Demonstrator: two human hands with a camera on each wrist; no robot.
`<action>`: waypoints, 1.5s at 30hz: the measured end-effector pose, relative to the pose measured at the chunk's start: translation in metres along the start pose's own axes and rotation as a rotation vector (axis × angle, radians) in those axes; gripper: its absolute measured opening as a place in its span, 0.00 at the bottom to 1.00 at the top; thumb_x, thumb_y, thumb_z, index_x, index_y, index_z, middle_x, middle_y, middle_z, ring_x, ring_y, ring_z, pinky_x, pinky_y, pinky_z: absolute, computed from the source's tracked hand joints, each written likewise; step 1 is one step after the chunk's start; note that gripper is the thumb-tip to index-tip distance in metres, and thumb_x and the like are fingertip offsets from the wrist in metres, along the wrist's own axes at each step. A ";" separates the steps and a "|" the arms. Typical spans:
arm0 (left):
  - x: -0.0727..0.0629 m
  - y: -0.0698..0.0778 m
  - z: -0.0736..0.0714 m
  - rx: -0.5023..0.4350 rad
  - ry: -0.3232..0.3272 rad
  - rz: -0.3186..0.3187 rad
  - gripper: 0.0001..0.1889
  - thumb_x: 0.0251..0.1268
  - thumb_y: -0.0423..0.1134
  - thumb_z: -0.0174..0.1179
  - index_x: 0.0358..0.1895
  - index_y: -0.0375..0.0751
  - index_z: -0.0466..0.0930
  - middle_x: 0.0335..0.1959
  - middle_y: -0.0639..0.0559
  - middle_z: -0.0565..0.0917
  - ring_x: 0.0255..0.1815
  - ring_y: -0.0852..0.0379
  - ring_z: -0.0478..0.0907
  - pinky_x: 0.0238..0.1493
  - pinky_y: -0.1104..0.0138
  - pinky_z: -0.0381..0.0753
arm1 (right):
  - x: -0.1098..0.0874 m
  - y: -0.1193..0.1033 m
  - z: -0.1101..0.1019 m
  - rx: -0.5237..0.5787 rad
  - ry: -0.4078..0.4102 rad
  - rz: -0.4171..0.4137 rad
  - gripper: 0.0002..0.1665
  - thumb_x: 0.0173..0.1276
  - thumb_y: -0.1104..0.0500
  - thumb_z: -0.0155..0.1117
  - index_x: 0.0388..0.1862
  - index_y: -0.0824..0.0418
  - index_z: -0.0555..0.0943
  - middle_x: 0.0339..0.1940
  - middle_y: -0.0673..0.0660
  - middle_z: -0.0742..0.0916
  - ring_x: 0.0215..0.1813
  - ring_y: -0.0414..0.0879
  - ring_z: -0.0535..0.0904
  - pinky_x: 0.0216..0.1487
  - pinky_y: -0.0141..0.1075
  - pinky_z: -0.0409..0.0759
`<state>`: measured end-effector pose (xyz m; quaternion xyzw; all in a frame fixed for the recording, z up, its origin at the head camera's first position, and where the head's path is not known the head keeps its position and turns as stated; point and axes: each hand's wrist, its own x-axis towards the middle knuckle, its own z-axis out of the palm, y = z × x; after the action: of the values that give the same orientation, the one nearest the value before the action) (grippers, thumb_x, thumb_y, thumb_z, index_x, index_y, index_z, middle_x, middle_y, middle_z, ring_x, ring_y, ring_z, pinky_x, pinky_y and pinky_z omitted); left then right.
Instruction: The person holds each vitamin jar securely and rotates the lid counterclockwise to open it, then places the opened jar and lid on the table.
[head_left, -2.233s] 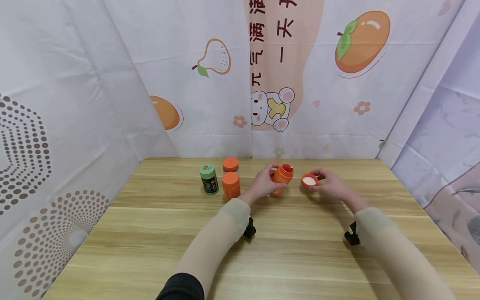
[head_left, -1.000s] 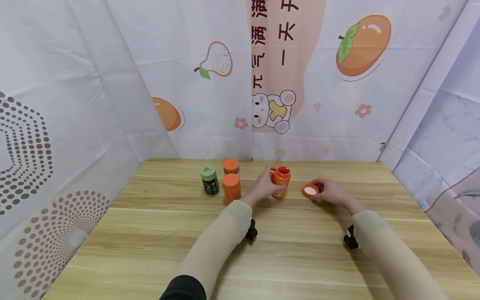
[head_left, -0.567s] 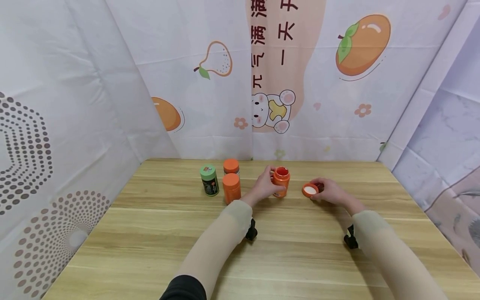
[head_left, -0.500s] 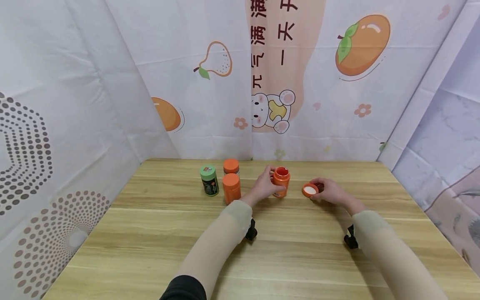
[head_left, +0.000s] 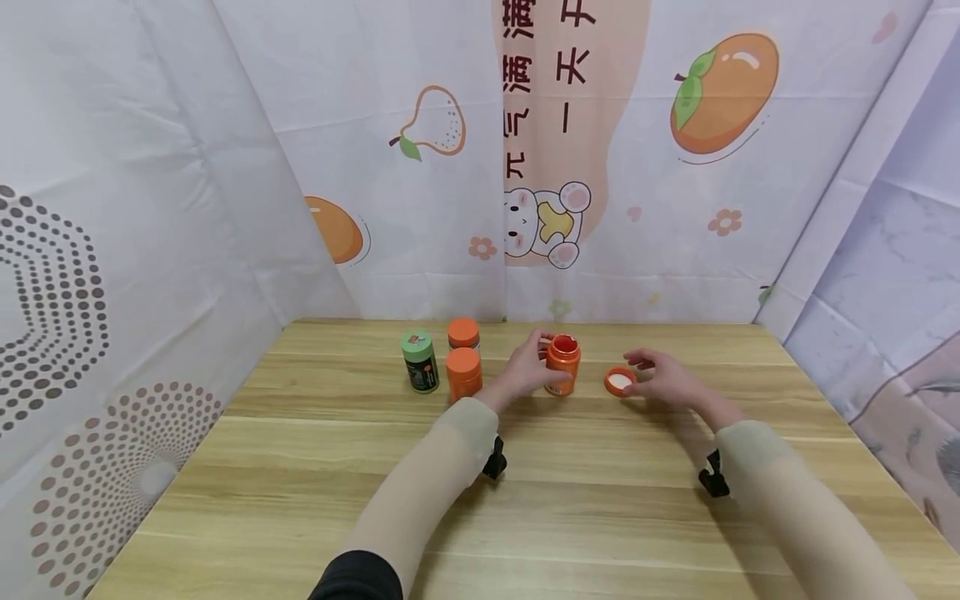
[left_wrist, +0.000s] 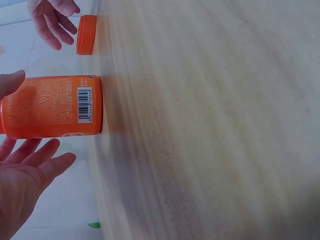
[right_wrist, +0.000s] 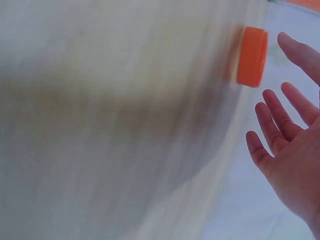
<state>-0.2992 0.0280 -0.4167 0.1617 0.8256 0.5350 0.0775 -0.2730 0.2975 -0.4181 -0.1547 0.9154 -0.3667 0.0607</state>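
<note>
An uncapped orange bottle (head_left: pixel 562 367) stands upright on the wooden table, its red mouth facing up. My left hand (head_left: pixel 525 367) is loosely around it: in the left wrist view the fingers (left_wrist: pixel 42 160) lie apart from the bottle's side, while the thumb overlaps its upper part. An orange screw cap (head_left: pixel 619 381) lies to the right of the bottle with its white inside up. Just right of the cap is my right hand (head_left: pixel 663 379), fingers spread and holding nothing; the right wrist view has a gap between this hand and the cap (right_wrist: pixel 252 56).
Left of my left hand stand a green-capped dark jar (head_left: pixel 419 364) and two orange-capped bottles, a front one (head_left: pixel 464 372) and a rear one (head_left: pixel 463 332). The wooden table (head_left: pixel 570 517) ends at a printed curtain (head_left: pixel 420 283) behind them.
The bottle has come upright from a tilt and been set down beside the cap. Both hands have loosened; the right has let go of the cap and drawn slightly right.
</note>
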 end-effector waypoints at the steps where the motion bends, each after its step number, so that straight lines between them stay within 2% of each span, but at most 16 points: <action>1: -0.001 0.001 -0.001 -0.005 0.002 -0.001 0.35 0.52 0.35 0.75 0.62 0.42 0.65 0.59 0.45 0.77 0.61 0.48 0.73 0.60 0.57 0.72 | 0.000 -0.002 0.000 -0.001 0.007 -0.002 0.41 0.59 0.58 0.74 0.66 0.73 0.67 0.62 0.73 0.74 0.63 0.68 0.67 0.60 0.59 0.67; 6: -0.006 0.006 -0.008 -0.039 0.016 0.010 0.35 0.52 0.35 0.74 0.63 0.42 0.65 0.60 0.45 0.76 0.63 0.48 0.72 0.61 0.57 0.71 | 0.000 -0.011 -0.004 -0.016 0.039 -0.059 0.39 0.59 0.58 0.73 0.65 0.71 0.69 0.60 0.73 0.75 0.62 0.67 0.68 0.59 0.60 0.67; 11: -0.012 0.012 -0.016 -0.035 0.025 0.036 0.35 0.53 0.37 0.74 0.63 0.44 0.65 0.61 0.45 0.76 0.65 0.47 0.70 0.62 0.56 0.69 | 0.001 -0.020 -0.009 -0.033 0.057 -0.097 0.37 0.60 0.59 0.73 0.65 0.70 0.70 0.60 0.72 0.76 0.62 0.66 0.68 0.58 0.62 0.66; 16: -0.018 0.016 -0.025 -0.025 0.006 0.064 0.36 0.54 0.36 0.73 0.64 0.44 0.63 0.64 0.42 0.73 0.67 0.46 0.67 0.64 0.53 0.67 | -0.002 -0.031 -0.013 -0.024 0.065 -0.111 0.36 0.61 0.60 0.73 0.65 0.70 0.70 0.60 0.70 0.76 0.61 0.64 0.69 0.57 0.63 0.65; 21: -0.027 0.023 -0.033 0.015 -0.013 0.066 0.37 0.54 0.38 0.74 0.65 0.45 0.63 0.66 0.42 0.71 0.69 0.49 0.66 0.64 0.56 0.67 | -0.006 -0.038 -0.017 -0.018 0.090 -0.152 0.36 0.60 0.59 0.73 0.64 0.69 0.71 0.59 0.68 0.78 0.61 0.63 0.70 0.56 0.62 0.66; 27: -0.041 0.030 -0.042 0.050 -0.032 0.101 0.38 0.51 0.39 0.75 0.65 0.48 0.64 0.66 0.48 0.71 0.68 0.52 0.66 0.64 0.53 0.67 | -0.011 -0.049 -0.019 -0.020 0.090 -0.177 0.35 0.61 0.57 0.73 0.64 0.67 0.71 0.59 0.66 0.79 0.61 0.62 0.70 0.58 0.61 0.66; 36: -0.074 0.032 -0.057 0.119 -0.043 0.154 0.39 0.53 0.41 0.74 0.67 0.47 0.62 0.68 0.48 0.69 0.70 0.51 0.64 0.64 0.52 0.66 | -0.018 -0.067 -0.013 -0.012 0.078 -0.209 0.35 0.61 0.59 0.72 0.64 0.68 0.70 0.58 0.66 0.79 0.61 0.63 0.71 0.58 0.59 0.67; 41: -0.088 0.027 -0.073 0.183 -0.018 0.214 0.38 0.56 0.42 0.72 0.68 0.44 0.62 0.68 0.49 0.68 0.70 0.52 0.63 0.66 0.53 0.64 | -0.021 -0.077 -0.007 0.011 0.066 -0.223 0.37 0.62 0.59 0.72 0.66 0.69 0.67 0.58 0.66 0.78 0.61 0.62 0.71 0.58 0.59 0.67; 45: -0.098 0.020 -0.089 0.253 0.050 0.301 0.37 0.56 0.42 0.72 0.67 0.43 0.64 0.67 0.47 0.70 0.69 0.50 0.64 0.65 0.53 0.64 | -0.025 -0.085 0.000 0.046 0.053 -0.247 0.37 0.63 0.60 0.71 0.67 0.68 0.67 0.60 0.65 0.78 0.62 0.62 0.71 0.58 0.59 0.68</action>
<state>-0.2303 -0.0754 -0.3655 0.2785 0.8544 0.4363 -0.0450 -0.2289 0.2475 -0.3591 -0.2549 0.8821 -0.3962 -0.0055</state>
